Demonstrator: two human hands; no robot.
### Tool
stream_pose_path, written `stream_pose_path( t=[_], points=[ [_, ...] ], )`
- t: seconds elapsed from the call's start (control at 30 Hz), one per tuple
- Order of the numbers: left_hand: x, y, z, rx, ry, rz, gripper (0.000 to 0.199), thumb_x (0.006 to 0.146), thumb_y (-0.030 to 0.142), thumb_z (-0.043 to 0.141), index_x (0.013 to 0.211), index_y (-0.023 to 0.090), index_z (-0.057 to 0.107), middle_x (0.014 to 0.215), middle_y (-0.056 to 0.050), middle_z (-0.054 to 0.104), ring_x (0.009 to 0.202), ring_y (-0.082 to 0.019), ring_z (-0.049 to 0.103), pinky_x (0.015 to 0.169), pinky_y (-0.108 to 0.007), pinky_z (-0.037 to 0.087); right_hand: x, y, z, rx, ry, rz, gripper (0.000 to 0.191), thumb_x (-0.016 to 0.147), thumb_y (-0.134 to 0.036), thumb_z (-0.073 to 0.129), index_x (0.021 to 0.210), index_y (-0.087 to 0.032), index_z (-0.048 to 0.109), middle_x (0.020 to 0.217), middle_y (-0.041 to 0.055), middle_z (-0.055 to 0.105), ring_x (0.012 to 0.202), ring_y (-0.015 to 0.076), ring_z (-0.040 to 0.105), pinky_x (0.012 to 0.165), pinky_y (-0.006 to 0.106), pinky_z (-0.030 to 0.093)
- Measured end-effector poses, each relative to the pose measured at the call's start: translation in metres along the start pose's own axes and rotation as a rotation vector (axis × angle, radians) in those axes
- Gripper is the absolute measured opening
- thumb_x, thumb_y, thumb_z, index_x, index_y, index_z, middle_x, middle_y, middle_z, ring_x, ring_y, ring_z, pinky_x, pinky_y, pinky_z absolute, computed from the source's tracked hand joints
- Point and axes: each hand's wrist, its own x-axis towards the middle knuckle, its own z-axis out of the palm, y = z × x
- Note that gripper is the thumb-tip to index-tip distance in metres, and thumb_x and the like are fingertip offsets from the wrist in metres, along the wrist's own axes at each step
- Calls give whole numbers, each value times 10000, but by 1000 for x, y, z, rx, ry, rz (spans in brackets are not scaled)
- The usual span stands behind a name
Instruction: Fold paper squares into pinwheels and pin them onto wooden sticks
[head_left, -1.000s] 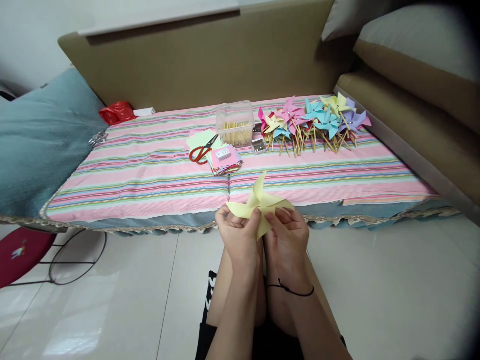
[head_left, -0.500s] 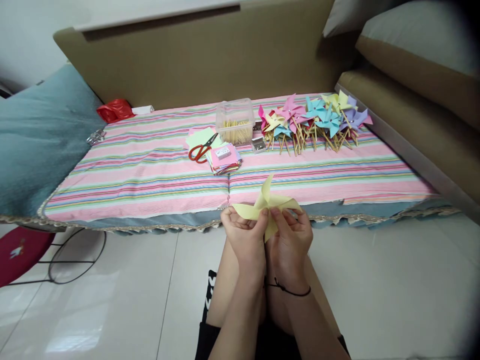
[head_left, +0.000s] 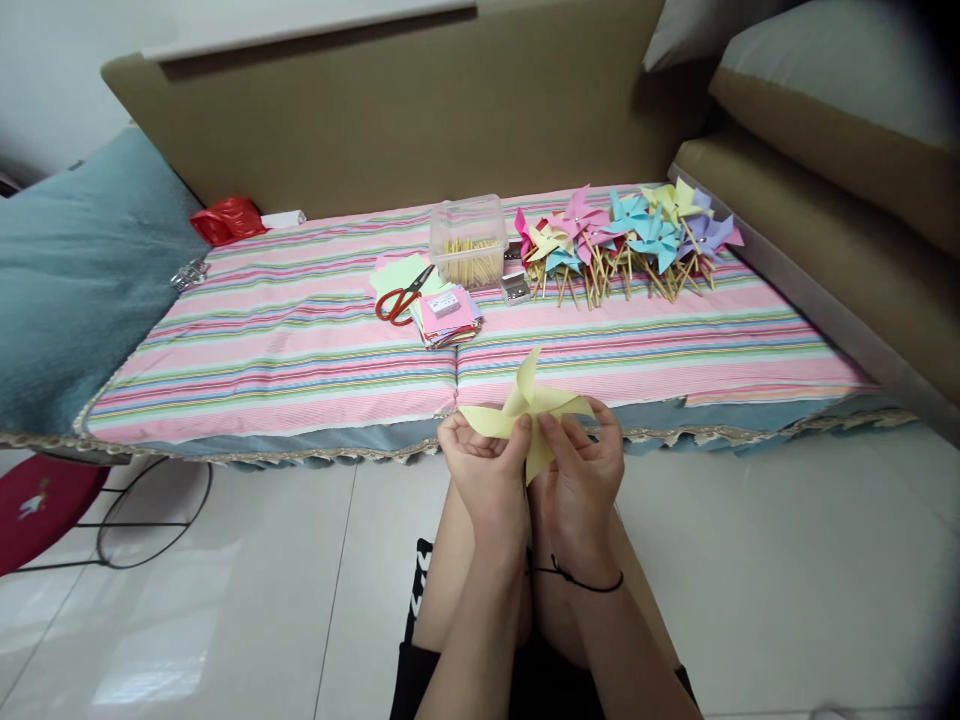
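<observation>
A pale yellow paper pinwheel (head_left: 528,388) is held above my knees, its four blades folded in toward the centre. My left hand (head_left: 487,455) grips it from the left, with the thumb pressed near the middle. From the right, my right hand (head_left: 581,455) pinches it too, its thumb beside the other thumb at the centre. The fingers behind the paper are partly hidden. No stick shows on this pinwheel.
On the striped sofa cover (head_left: 262,350) lie red-handled scissors (head_left: 397,305), stacked coloured paper (head_left: 450,325), a clear box of sticks (head_left: 471,255), a small box of pins (head_left: 516,288) and several finished pinwheels (head_left: 630,235). A red stool (head_left: 45,505) stands at the left.
Both hands keep hold of the pinwheel, which has shifted very slightly left and tilted a little. The things on the sofa have stayed in place.
</observation>
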Motion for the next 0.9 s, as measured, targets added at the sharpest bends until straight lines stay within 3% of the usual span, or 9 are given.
stream_pose_path(
  t=[0.17,0.5,0.9],
  points=[
    [0,2,-1,13,19,3,589,590,217,840,961,229,383,758,41,643,670,-120,663,693,-252,526,0,1,0,-16,-18,-20,620,650,-225,833,1150,-248,468,742,-52,692,679,152,684,657,301,568],
    [-1,-3,-2,20,-66,33,529,633,185,827,932,227,393,753,64,609,627,-67,617,631,-179,499,0,1,0,-23,25,-44,597,665,-234,830,1141,-253,470,763,-33,696,675,158,684,598,283,567],
    [1,-8,-4,70,-88,13,583,641,216,830,975,247,353,729,68,622,633,-108,642,638,-224,497,4,-3,0,-49,14,-73,646,622,-229,836,1118,-265,424,704,-55,723,606,143,682,573,253,543]
  ],
)
